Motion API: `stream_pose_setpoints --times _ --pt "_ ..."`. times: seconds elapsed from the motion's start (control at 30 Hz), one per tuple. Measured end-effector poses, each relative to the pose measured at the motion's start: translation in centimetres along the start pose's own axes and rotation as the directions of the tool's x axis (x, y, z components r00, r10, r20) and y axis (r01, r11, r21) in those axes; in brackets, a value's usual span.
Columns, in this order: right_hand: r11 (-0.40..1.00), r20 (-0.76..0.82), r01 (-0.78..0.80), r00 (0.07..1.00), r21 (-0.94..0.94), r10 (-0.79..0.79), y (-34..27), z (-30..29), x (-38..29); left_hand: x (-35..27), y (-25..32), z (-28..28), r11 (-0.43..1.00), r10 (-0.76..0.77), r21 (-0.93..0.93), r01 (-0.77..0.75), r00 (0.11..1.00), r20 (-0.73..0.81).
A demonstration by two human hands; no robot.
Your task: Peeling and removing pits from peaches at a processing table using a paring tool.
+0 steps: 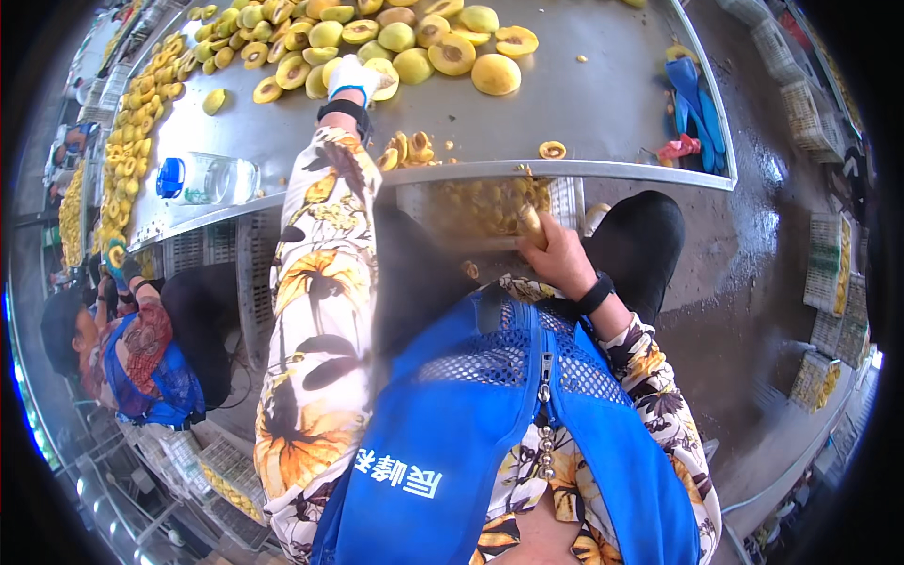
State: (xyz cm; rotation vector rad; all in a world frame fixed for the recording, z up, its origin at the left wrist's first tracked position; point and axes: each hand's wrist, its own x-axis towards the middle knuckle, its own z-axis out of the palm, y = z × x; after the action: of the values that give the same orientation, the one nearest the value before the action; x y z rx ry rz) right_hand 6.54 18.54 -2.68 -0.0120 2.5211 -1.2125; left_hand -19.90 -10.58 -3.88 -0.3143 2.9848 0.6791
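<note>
My left hand (353,79), in a white glove, reaches over the metal table and touches a halved yellow fruit (382,79) at the near edge of a heap of halved, peach-like fruit (452,55). Whether its fingers are closed on that fruit cannot be told. My bare right hand (558,256) is below the table's near edge, closed around a short, light-coloured handle (531,226); the tool's working end is not clear. Just beyond it, under the edge, a plastic crate (565,201) holds yellow fruit pieces. Small fruit scraps (409,150) lie on the table between my hands.
A clear bottle with a blue lid (212,179) lies on the table (600,113) at the left. Blue gloves (696,113) lie at its right corner. A co-worker (141,353) sits at the left. Crates of fruit (826,261) stand at the right.
</note>
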Motion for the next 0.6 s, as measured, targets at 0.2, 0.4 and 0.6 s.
stream_pose_setpoints --times 0.2,0.4,0.6 --pt "0.926 -0.300 0.243 0.942 0.290 -0.153 -1.2 1.1 2.6 -11.4 3.9 -1.7 0.678 0.259 -0.715 -0.172 0.966 0.013" --pt "0.530 -0.117 0.142 0.990 0.836 -0.080 -5.0 2.7 3.3 -24.5 7.1 -0.4 0.268 0.201 -0.963 0.016 0.977 0.073" --pt "0.920 -0.302 0.245 0.941 0.307 -0.150 -4.1 2.9 2.7 -25.0 6.5 3.3 -0.031 0.006 -0.952 0.304 0.953 0.304"
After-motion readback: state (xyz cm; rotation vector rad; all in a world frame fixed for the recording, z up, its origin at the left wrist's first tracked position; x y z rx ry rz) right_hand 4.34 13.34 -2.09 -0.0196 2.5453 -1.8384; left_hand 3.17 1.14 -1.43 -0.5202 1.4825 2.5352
